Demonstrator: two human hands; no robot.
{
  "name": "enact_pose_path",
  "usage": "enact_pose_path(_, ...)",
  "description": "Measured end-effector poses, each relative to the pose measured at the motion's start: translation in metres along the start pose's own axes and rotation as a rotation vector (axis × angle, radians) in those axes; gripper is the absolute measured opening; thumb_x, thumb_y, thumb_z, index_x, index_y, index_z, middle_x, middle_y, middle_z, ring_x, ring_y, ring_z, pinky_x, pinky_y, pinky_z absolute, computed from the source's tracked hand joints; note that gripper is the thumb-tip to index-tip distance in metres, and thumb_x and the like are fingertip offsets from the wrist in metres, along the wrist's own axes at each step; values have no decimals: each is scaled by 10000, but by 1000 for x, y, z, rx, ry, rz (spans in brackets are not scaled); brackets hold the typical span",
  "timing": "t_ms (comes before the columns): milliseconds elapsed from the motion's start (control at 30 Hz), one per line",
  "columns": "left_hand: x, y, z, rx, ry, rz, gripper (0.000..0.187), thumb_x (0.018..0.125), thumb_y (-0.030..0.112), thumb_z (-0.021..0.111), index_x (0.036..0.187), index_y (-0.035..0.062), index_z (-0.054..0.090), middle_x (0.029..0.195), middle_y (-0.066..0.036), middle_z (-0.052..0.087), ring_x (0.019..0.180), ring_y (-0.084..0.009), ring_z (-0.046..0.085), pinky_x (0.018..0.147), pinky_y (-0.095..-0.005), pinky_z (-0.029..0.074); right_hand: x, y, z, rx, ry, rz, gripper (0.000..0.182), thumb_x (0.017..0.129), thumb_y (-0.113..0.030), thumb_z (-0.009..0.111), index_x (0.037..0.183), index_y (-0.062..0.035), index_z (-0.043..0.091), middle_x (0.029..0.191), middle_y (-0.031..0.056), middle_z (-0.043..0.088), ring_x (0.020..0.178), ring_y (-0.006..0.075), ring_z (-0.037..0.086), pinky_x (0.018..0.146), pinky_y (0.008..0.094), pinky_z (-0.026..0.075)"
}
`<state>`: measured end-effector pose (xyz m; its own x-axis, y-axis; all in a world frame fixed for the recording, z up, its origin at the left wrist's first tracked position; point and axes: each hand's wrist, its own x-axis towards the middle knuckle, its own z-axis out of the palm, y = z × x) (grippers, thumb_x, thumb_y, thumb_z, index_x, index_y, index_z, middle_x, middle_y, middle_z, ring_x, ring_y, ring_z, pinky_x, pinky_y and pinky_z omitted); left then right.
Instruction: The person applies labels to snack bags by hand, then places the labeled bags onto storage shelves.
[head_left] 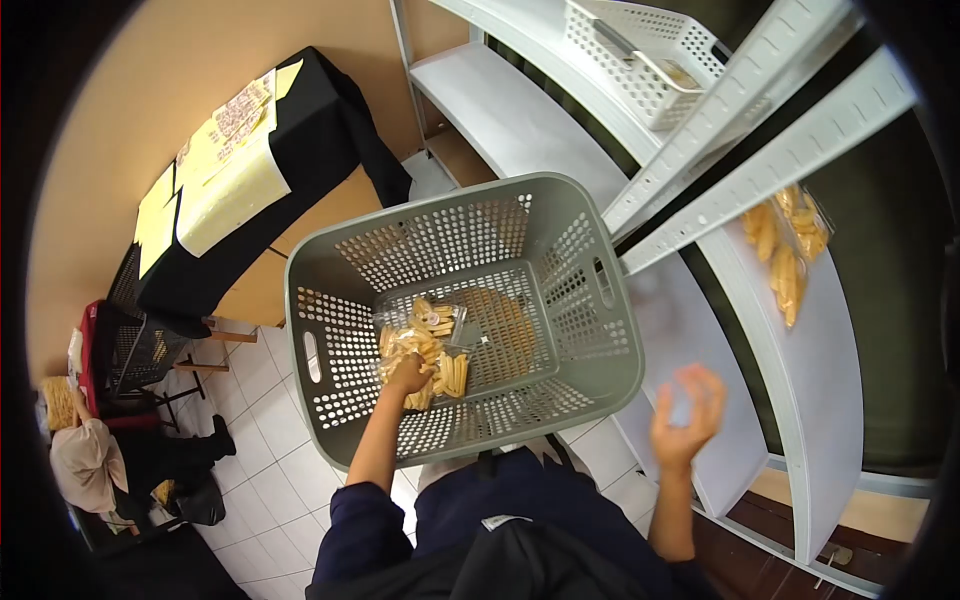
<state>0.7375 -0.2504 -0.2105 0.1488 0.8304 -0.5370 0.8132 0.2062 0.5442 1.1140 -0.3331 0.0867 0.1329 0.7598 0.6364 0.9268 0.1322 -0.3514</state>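
Note:
A large grey-green perforated plastic basket (440,235) stands in front of my body. Several clear bags of yellow, stick-shaped snacks (427,340) lie in its left part. My left hand (410,375) reaches down inside, its fingers curled on one of these bags; the fingertips are partly hidden. To the right of the basket, my right hand (690,415) is raised before the shelves, slightly blurred, with fingers apart and nothing in them. More bagged snacks (785,245) rest on a white shelf (825,370) at the right.
Metal shelf posts (740,170) stand right of the basket. A white perforated basket (640,60) sits on the upper shelf. Yellow sheets (235,200) cover a black-draped table (335,110) at the left. A seated person (90,460) is at the far left.

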Motion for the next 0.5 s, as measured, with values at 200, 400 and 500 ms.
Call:
enact_pose_path(200, 44, -4, 58, 250, 162, -32, 507, 720, 331, 639, 1093, 45, 450, 1137, -149, 435, 1048, -323, 454, 818, -437, 416, -75, -76, 50, 264, -518, 70, 254, 628, -54, 674, 874, -86, 621, 953, 78, 544, 871, 246, 536, 749, 346, 415)
enact_pose_path(400, 66, 8, 64, 230, 266, -293, 286, 757, 295, 600, 924, 66, 561, 996, -128, 519, 1007, -308, 451, 799, -438, 397, -109, -88, 56, 206, -567, 229, 240, 632, -45, 670, 864, -81, 620, 951, 76, 542, 854, 242, 544, 740, 343, 417)
enact_pose_path(500, 63, 15, 59, -83, 287, -85, 161, 796, 205, 553, 817, 45, 555, 908, -162, 533, 877, -316, 508, 705, -408, 421, -108, -87, 61, 208, -486, 301, 216, 657, -21, 653, 867, -63, 618, 955, 91, 542, 860, 259, 544, 739, 340, 436)
